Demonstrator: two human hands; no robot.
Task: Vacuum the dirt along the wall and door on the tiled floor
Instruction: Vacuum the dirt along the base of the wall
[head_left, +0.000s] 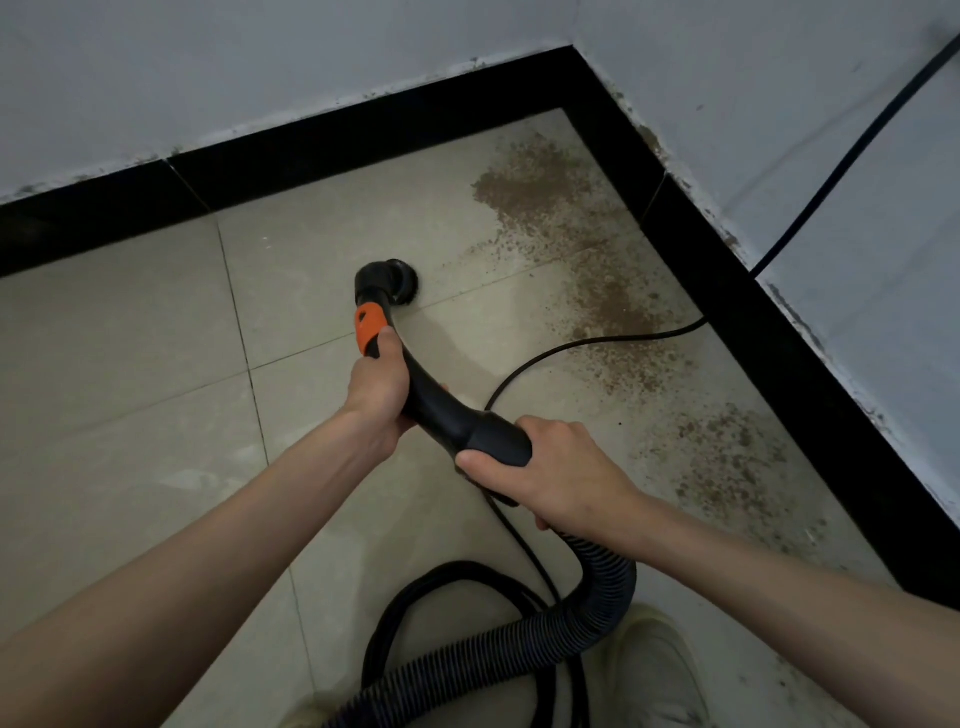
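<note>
Two hands are seen, the left hand (376, 395) and the right hand (550, 467). One vacuum handle (441, 410), one round nozzle (387, 283), one ribbed hose (519, 639) and one thin power cord (587, 343) are counted. Two shoes (660, 670) are visible, and dirt (540, 187) is spread in roughly three patches.

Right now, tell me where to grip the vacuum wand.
Grip the curved wand from above, as both hands do: left hand just below the orange collar, right hand on the wide cuff where the ribbed hose joins.
</note>
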